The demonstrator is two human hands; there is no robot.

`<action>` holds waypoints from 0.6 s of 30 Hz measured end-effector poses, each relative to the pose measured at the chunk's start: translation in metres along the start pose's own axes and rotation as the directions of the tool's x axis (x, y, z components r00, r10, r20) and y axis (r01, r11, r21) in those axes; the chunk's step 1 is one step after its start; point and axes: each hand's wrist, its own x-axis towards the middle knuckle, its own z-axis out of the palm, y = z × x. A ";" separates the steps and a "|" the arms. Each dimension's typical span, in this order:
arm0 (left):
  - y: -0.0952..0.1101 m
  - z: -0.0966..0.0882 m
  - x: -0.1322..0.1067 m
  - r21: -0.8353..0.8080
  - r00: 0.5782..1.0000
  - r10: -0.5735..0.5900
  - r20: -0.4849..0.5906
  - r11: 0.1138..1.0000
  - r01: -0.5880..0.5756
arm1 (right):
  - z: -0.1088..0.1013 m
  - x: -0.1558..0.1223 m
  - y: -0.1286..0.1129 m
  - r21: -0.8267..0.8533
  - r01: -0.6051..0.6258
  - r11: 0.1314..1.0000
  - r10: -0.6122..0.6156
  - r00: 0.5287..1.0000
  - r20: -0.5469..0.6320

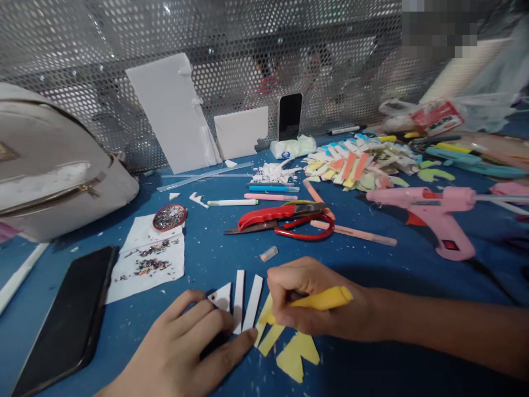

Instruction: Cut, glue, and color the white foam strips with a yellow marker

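Observation:
My right hand [308, 298] grips a yellow marker [324, 299] like a pen, its tip hidden behind the fingers. Beneath that hand lie narrow yellow strips [271, 339], and a notched yellow piece [298, 355] sits just nearer to me. My left hand [196, 342] rests on the table with its fingers spread, index fingertip touching the edge of a yellow strip. Beside its fingers are two white strips [253, 303] and a small white triangular piece [222, 296] with a dark dot. A short marker cap [269, 253] lies beyond my hands.
Red-handled shears [306, 223] and several markers [270, 197] lie ahead. On the right are a pink glue gun [438, 204] and a heap of coloured scraps [359, 162]. At left are a dark phone [68, 320], glitter on white paper [176, 267] and a pale backpack [53, 165].

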 end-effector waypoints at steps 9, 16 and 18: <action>-0.001 0.001 0.000 -0.018 1.000 0.001 -0.009 1.000 -0.001 | 0.001 0.000 0.004 -0.004 0.064 0.998 -0.065 0.998 -0.024; -0.001 0.003 -0.002 -0.010 1.000 0.003 0.000 1.000 -0.003 | 0.001 -0.001 0.003 -0.049 0.069 0.996 -0.071 0.997 -0.025; -0.001 0.002 -0.001 -0.009 1.000 0.000 -0.009 1.000 0.000 | 0.001 -0.001 0.002 -0.043 0.078 0.996 -0.080 0.996 -0.033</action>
